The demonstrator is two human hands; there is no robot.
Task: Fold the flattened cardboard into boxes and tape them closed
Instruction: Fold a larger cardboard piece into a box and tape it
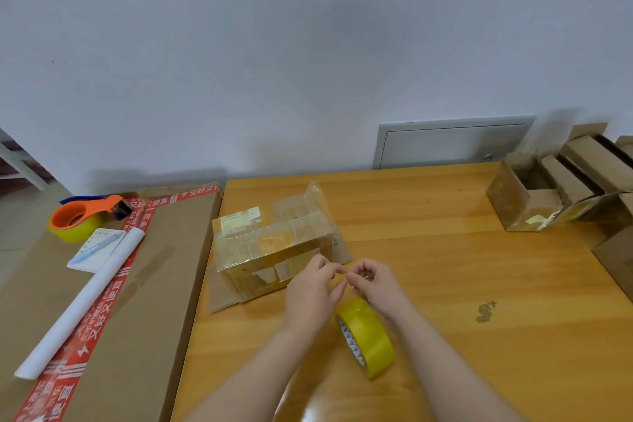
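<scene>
1. One small cardboard box stands in the middle of the wooden tabletop. It is wrapped with much clear yellowish tape. Cardboard flaps lie flat on the tabletop at its left front and its right side, and one piece of tape stands up at its far edge.
2. Two hands are in view, just in front of this box. The left hand and the right hand both have curled fingers, and their fingertips meet in one pinch. What is between the fingertips is too thin to see, so I cannot tell if they hold a tape end.
3. One yellow tape roll stands on its edge directly under the hands, with its top close to the right hand.
4. A second roll of yellow tape sits in one orange tape dispenser, well apart at the far left.
5. The dispenser rests on one large flat carton with red printed tape, beside the tabletop. On the same carton lie one white paper roll and one blue pen in its package.
6. At the far right corner of the tabletop stand at least three open cardboard boxes, close together; the frame edge cuts them.
7. One dark mark is on the tabletop, to the right of the hands.
</scene>
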